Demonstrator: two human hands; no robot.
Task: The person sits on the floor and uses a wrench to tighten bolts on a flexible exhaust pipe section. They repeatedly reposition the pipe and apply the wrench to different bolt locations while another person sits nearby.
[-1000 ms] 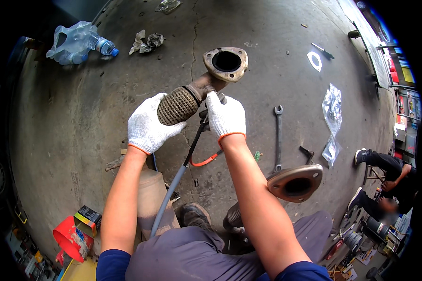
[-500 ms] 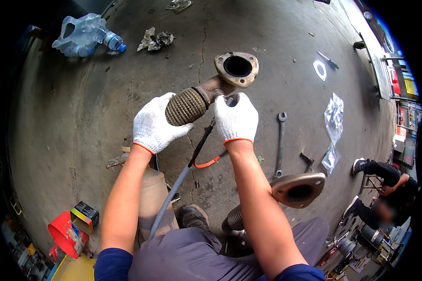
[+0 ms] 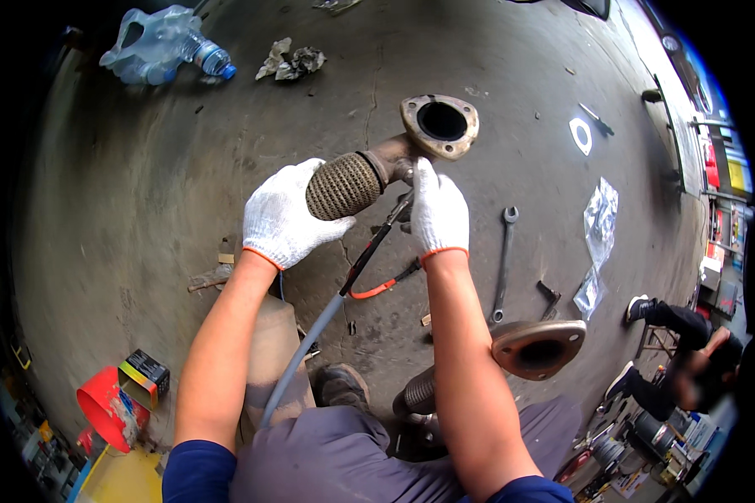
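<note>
In the middle of the view is an exhaust pipe section with a braided flex sleeve (image 3: 344,186) and a three-hole flange (image 3: 441,126) at its upper end. My left hand (image 3: 283,214), in a white knit glove, wraps round the braided part from the left. My gloved right hand (image 3: 441,210) has its fingers closed at a small stub on the pipe's neck; what they pinch is hidden. A grey-sleeved cable (image 3: 306,345) rises from my lap, and its black lead ends beside those fingers. Another branch of it has an orange sleeve (image 3: 373,292).
A second flanged pipe (image 3: 538,350) lies by my right forearm, with a wrench (image 3: 505,264) beyond it. A metal canister (image 3: 270,344) stands between my legs. Around are a plastic bag (image 3: 597,243), a gasket (image 3: 580,137), wrapped bottles (image 3: 164,50) and a red container (image 3: 105,407). Another person sits at right.
My right hand has turned more edge-on, and a dark metal piece seen at its fingers is now hidden. The pipe sits slightly further right in view; the whole view has shifted a little.
</note>
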